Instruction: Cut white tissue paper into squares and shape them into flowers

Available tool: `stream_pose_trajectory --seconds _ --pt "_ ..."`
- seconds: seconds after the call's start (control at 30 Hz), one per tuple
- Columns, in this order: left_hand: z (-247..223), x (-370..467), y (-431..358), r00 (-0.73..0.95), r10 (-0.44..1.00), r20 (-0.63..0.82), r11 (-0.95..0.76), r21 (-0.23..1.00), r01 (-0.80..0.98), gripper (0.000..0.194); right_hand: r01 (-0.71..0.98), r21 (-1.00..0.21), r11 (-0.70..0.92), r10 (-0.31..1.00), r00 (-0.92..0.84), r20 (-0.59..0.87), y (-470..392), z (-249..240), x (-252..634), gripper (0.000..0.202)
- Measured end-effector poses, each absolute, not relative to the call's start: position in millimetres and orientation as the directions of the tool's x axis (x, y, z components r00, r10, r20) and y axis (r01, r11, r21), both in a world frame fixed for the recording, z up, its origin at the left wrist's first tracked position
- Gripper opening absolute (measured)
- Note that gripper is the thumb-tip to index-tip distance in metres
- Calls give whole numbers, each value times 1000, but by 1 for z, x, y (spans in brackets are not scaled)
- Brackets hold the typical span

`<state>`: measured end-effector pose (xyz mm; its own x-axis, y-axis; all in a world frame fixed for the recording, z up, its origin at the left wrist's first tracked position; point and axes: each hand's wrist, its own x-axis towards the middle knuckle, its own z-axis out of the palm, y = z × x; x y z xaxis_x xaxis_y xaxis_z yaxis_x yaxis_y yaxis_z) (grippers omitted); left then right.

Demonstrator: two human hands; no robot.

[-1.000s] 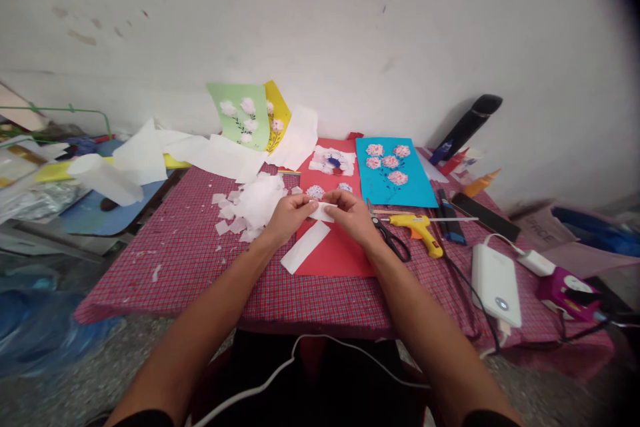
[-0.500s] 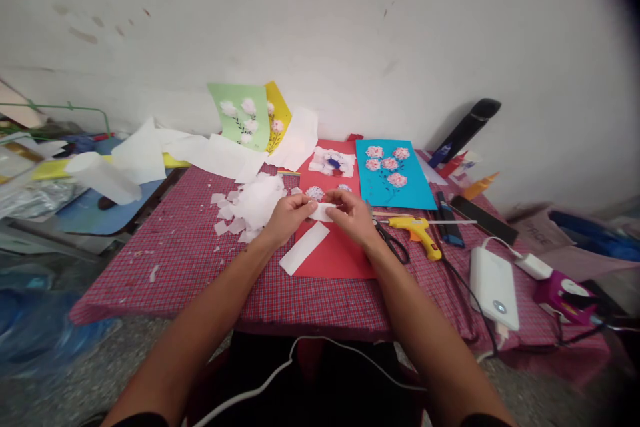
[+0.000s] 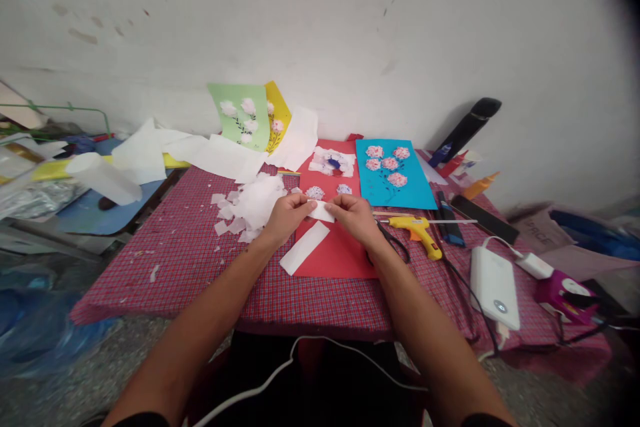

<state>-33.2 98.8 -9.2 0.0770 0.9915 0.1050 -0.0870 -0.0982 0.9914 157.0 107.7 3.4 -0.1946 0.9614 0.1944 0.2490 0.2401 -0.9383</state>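
Observation:
Between my two hands a small piece of white paper (image 3: 321, 211) is held above a red sheet (image 3: 345, 250). My left hand (image 3: 290, 215) pinches its left end, and my right hand (image 3: 353, 215) pinches the right end. Just below lies a white paper strip (image 3: 305, 248), slanting over the red sheet's left edge. Beyond my fingers, speckled paper flowers (image 3: 315, 193) rest on the red sheet, with a blue-stained white tissue (image 3: 333, 163) farther back. Left of my left hand is a heap of white paper squares (image 3: 257, 203).
To the right lie a blue card with pink flowers (image 3: 395, 180), a yellow glue gun (image 3: 417, 230), black scissors (image 3: 397, 243) partly behind my forearm, and a white power bank (image 3: 495, 287) with cables. A green card (image 3: 240, 113) leans on the wall. White paper sheets (image 3: 225, 157) lie at the left.
My right hand's fingers have shifted slightly, uncovering more of the speckled flower behind them. The small paper stays between both hands.

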Motion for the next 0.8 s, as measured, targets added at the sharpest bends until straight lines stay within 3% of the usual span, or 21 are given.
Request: stream_pose_trajectory --seconds 0.1,0.23,0.3,0.5,0.8 --pt "-8 -33 99 69 993 95 -89 992 -86 22 266 -914 307 944 -203 258 108 3 158 24" --pt "-5 -32 98 62 994 92 -86 991 -98 21 421 -776 470 879 -139 457 109 1 158 15" --pt "-4 -32 98 64 994 83 -75 989 -128 21 461 -774 434 892 -99 441 110 0 159 12" --pt "-5 -33 99 72 997 28 -7 962 -273 24 339 -903 265 964 -112 241 112 0 161 10" --pt "-4 -32 99 69 997 20 0 962 -272 25 459 -827 325 943 -89 321 105 8 156 19"
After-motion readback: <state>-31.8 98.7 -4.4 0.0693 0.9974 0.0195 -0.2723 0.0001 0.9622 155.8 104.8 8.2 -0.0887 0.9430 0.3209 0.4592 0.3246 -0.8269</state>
